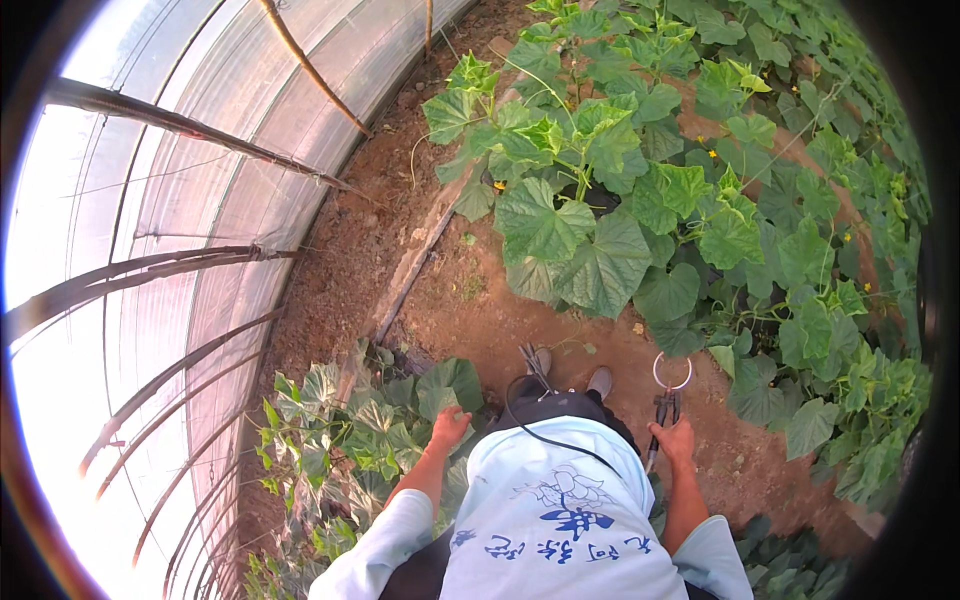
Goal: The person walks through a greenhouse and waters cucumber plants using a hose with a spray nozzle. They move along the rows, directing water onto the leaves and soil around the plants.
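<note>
My right hand [677, 441] grips a black-handled tool [666, 411] at my right side. A white ring [672, 384] forms its far end, held over the bare soil beside the cucumber leaves. On my left, my left hand [451, 427] hangs loosely, with no object visible in it and its fingers partly apart. Broad leaves of a cucumber plant [450, 386] lie just beyond and beneath that hand; I cannot tell whether they touch. A bundle of thin dark strips [538, 367] sticks up at my waist, where a black cord [551, 436] loops across my shirt.
Tall cucumber plants [592, 217] crowd ahead and to the right, with yellow flowers and thin strings among them. A dirt path [480, 315] runs before my feet. A narrow raised edging [416, 262] crosses the soil. Plastic greenhouse sheeting [247, 172] on curved poles walls the left.
</note>
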A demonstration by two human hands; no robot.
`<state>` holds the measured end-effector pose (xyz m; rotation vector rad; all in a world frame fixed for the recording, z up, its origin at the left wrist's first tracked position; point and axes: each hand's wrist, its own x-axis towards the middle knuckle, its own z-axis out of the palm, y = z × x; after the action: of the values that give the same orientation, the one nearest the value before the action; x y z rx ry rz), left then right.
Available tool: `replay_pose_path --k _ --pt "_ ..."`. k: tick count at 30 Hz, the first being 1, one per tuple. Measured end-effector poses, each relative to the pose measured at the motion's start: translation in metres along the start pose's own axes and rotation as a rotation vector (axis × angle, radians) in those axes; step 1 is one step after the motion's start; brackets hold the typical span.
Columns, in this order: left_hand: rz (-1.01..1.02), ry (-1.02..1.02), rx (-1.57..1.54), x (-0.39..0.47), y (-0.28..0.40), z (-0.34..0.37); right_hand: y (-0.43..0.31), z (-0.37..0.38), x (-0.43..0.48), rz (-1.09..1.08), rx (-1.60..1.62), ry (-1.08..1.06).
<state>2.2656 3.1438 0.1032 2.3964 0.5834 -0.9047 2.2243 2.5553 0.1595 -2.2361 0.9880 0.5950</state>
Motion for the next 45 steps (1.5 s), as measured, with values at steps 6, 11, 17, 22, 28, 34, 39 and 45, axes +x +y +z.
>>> replay_pose_path --k 6,11,17,22,28,34,39,45 --pt "-0.046 0.082 -0.130 -0.029 -0.039 -0.003 -0.095 0.001 0.030 -0.161 -0.128 -0.197" --pt "-0.098 0.135 -0.146 -0.015 -0.085 -0.029 -0.211 0.035 0.028 -0.329 -0.246 -0.295" --pt "-0.156 0.127 -0.270 0.025 -0.145 -0.107 -0.364 0.082 0.013 -0.391 -0.351 -0.430" --pt "-0.186 0.235 -0.283 0.058 -0.176 -0.174 -0.472 0.118 0.008 -0.457 -0.313 -0.454" --pt "-0.065 0.241 -0.511 0.112 -0.146 -0.224 -0.552 0.143 0.021 -0.536 -0.245 -0.463" --pt "0.227 0.338 -0.665 0.194 0.058 -0.347 -0.597 0.169 0.051 -0.582 -0.282 -0.472" --pt "0.789 0.444 -0.391 0.288 0.278 -0.438 -0.649 0.197 0.087 -0.696 -0.248 -0.489" --pt "1.120 0.427 -0.068 0.434 0.465 -0.429 -0.713 0.213 0.134 -0.733 -0.246 -0.480"
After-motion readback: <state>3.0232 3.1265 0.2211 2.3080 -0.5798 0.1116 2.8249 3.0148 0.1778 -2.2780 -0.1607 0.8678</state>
